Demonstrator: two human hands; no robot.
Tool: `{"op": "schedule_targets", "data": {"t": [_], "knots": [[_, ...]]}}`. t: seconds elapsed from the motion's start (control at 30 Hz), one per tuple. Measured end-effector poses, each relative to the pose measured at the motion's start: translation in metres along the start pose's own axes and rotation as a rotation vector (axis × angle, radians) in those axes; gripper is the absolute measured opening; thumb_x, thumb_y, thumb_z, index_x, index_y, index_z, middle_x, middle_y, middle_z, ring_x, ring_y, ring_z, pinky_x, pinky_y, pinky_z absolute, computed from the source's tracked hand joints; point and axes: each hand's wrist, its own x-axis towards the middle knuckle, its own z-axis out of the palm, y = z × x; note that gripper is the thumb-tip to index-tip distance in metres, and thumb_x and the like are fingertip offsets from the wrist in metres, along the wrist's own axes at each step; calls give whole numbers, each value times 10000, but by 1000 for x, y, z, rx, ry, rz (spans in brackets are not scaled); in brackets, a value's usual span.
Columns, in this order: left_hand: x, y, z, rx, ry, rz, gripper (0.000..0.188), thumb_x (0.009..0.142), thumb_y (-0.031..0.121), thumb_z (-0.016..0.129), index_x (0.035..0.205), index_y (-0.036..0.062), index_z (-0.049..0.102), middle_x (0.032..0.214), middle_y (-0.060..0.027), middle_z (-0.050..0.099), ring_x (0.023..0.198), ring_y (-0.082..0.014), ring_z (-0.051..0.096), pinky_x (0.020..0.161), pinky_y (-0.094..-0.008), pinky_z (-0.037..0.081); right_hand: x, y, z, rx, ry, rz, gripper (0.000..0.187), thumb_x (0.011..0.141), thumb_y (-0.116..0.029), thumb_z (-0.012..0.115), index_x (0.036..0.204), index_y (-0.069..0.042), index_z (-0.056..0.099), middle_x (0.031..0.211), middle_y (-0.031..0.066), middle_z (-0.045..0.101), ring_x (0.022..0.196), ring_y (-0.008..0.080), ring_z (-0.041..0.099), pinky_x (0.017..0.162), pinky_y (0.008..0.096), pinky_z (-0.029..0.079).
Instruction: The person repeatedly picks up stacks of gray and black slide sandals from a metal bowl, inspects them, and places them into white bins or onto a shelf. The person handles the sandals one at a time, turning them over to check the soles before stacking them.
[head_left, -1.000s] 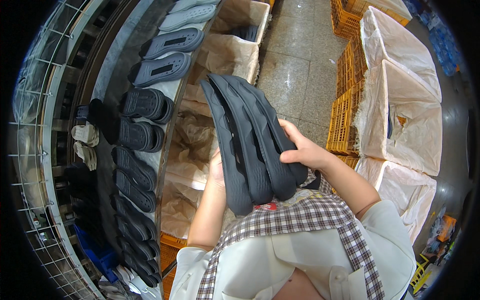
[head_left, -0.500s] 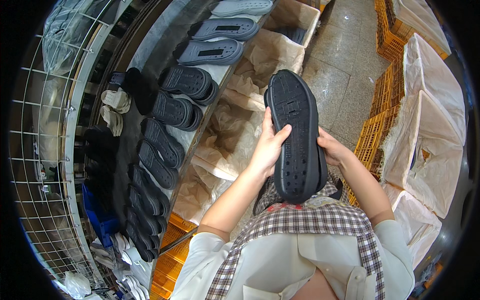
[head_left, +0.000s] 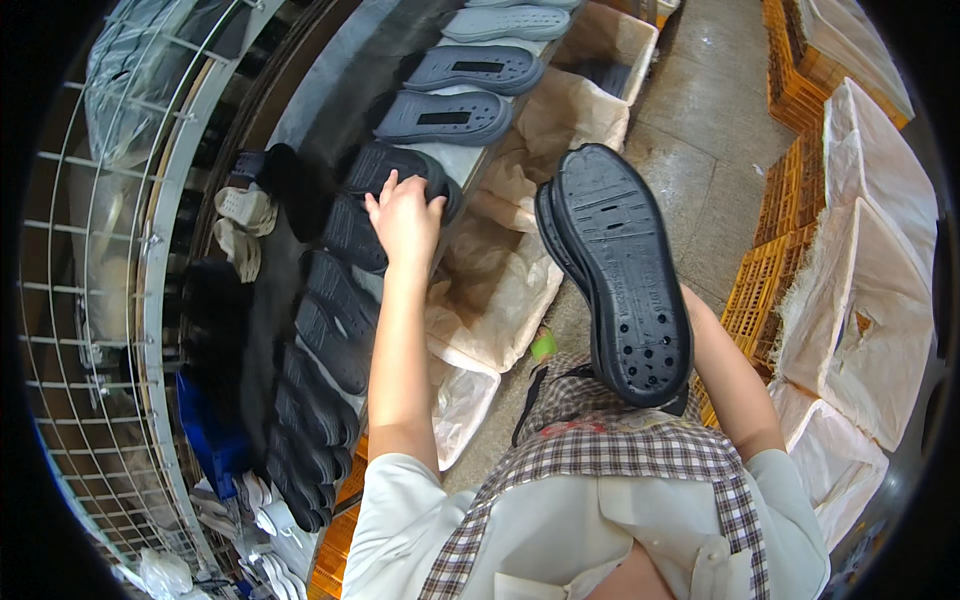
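Observation:
A pair of black shoe soles (head_left: pixel 625 270), stacked with one slightly offset behind the other, stands tilted in front of my body. My right hand (head_left: pixel 692 306) holds them from behind; its fingers are hidden by the soles and only the wrist side shows. My left hand (head_left: pixel 405 215) reaches to the bench on the left, fingers spread over a stack of dark soles (head_left: pixel 375 165) and touching its top. Beside that stack lie more black soles (head_left: pixel 335 300) in a row toward me. Grey soles (head_left: pixel 445 117) with black rectangular slots lie farther along.
Cloth-lined bins (head_left: pixel 500 290) stand right of the bench. Orange crates (head_left: pixel 765 280) with pale liners (head_left: pixel 850 300) line the right side. A wire mesh rack (head_left: pixel 100 320) rises at far left, near a blue bin (head_left: pixel 210 430). Tiled floor (head_left: pixel 690 150) runs between.
My left hand has let go of the soles and moved left onto the stack on the bench. The held soles have shifted slightly right and tilted, remaining in my right hand.

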Motion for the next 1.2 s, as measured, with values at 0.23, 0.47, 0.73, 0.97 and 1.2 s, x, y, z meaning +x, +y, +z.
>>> {"op": "schedule_targets", "data": {"t": [0.23, 0.47, 0.73, 0.97, 1.2], "knots": [[-78, 43, -77, -594, 367, 462, 331, 646, 137, 775, 864, -41, 600, 949, -165, 638, 888, -281, 624, 762, -367, 506, 23, -4, -5, -112, -44, -28, 492, 917, -211, 534, 1336, -13, 371, 1222, 189, 525, 1020, 224, 606, 812, 351, 554], [-131, 123, -93, -841, 115, 847, 310, 607, 216, 797, 744, 28, 590, 943, -117, 628, 847, -263, 621, 669, -325, 516, 49, -4, 4, -132, -113, 93, 509, 896, -254, 568, 1317, -22, 403, 1225, 164, 532, 1032, 222, 594, 847, 364, 537], [-144, 93, -97, -529, 102, 539, 836, 647, 466, 746, 1305, 80, 405, 1361, -199, 379, 1265, -394, 357, 1010, -519, 309, 46, -31, -14, -470, -405, 500, 684, 843, -268, 636, 1388, -29, 298, 1323, 157, 448, 1135, 210, 525, 926, 337, 481], [-231, 23, -56, -1320, -1154, -1, 1001, 666, 232, 803, 1444, 108, 186, 1430, -150, 294, 1307, -254, 304, 1071, -358, 280, 38, 28, 9, -888, -698, 1180, 899, 800, -430, 661, 1425, -3, 177, 1435, 156, 303, 1253, 183, 384, 1040, 318, 329], [-397, 45, -63, -1478, -893, -421, 881, 751, 192, 741, 1437, 82, 199, 1420, -115, 317, 1280, -206, 334, 1067, -324, 281, 48, 126, 54, -1239, -1016, 1544, 712, 909, -441, 498, 1425, -39, 217, 1401, 110, 362, 1229, 152, 400, 1004, 294, 362]]}}
